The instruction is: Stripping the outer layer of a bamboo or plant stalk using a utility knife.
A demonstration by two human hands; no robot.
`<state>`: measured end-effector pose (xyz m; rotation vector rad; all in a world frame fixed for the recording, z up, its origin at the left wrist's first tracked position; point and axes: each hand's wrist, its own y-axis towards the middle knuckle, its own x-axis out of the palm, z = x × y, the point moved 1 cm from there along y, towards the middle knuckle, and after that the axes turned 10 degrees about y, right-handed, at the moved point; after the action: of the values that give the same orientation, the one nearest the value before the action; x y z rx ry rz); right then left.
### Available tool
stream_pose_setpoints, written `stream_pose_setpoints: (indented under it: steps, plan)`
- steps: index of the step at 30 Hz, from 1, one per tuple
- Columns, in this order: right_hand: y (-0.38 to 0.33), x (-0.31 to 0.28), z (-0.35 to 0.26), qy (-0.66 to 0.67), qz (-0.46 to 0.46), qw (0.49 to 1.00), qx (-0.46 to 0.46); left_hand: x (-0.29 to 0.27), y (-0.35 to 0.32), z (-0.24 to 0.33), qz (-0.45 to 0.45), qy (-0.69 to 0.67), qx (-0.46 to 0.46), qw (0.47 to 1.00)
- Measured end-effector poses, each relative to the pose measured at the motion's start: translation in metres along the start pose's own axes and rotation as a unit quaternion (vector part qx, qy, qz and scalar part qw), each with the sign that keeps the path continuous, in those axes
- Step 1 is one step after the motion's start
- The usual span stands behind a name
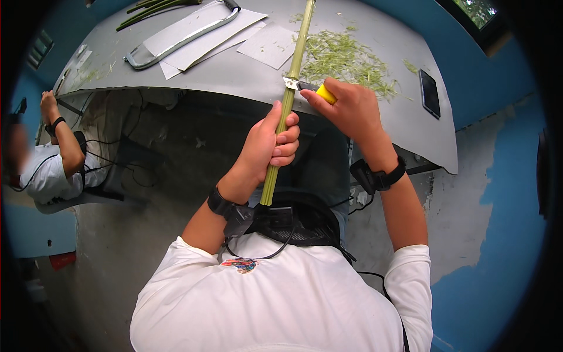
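The left grip (271, 141) wraps closed round the green stalk (299, 50), which extends beyond it both ways. Ahead-right, the right grip (353, 110) clasps a yellow-handled tool (326, 94).

Near the frame's centre, the left hand (264, 144) is curled into a grip, its thumb (272, 117) pointing up. The right hand (355, 111), above and right of centre, has folded fingers and its thumb (315, 102) reaching leftward. The left forearm (202, 229) slants up rightward from lower left; the right forearm (404, 205) slants up leftward.
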<state>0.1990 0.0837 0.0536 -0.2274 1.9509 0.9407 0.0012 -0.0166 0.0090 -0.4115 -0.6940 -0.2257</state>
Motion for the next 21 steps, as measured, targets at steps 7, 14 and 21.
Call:
stream_pose_setpoints:
  steps: [7,14,21]
  plan:
    - [-0.001,0.001,0.001,0.022,0.056,0.997,0.048,-0.015,0.001,0.001,-0.134,-0.173,-0.089,0.972]
    - [-0.004,-0.006,-0.001,0.061,0.001,0.998,0.028,-0.021,-0.005,0.001,-0.104,-0.124,-0.051,0.986]
    - [-0.001,-0.009,-0.002,0.067,-0.016,0.998,-0.009,-0.01,0.002,0.003,-0.069,-0.033,-0.014,0.997]
